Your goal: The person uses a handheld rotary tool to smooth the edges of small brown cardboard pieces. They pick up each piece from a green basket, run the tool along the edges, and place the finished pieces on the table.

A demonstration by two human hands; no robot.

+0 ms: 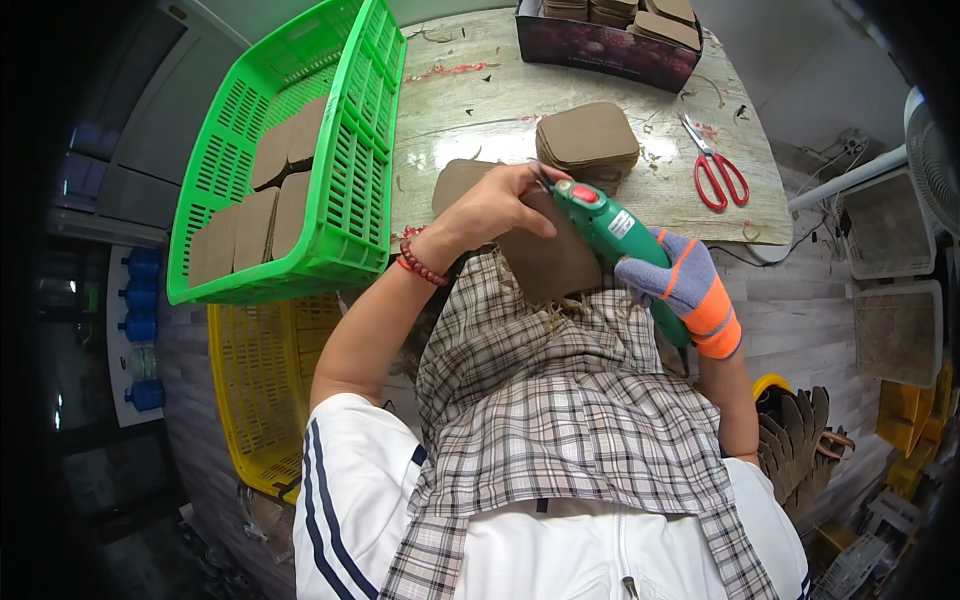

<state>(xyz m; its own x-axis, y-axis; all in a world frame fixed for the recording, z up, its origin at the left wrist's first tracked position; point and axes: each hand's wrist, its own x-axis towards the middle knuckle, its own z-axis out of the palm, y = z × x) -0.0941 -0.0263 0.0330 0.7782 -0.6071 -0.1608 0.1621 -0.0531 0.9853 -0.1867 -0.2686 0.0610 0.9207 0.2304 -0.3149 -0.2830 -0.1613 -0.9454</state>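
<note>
Two things are in your hands: a flat brown pad (548, 258) and a green tool (622, 235). Your bare left hand (495, 208) has round red beads (425, 268) at the wrist, and its fingers pinch the top of the pad. The pad has round corners and hangs over your checked cloth apron (570, 430). Your right hand (688, 285) wears a grey and orange knit glove, and its fingers are wrapped around the tool, which is long, hard and smooth. You can't tell if its tip touches the pad. Thin, curly bits (556, 318) lie on the apron. On the streaky table (460, 100) sits a neat brown stack (590, 138), near metal scissors (708, 154) with red loops. Left of it, a green plastic basket (356, 165) with slots holds brown blocks (256, 228).
</note>
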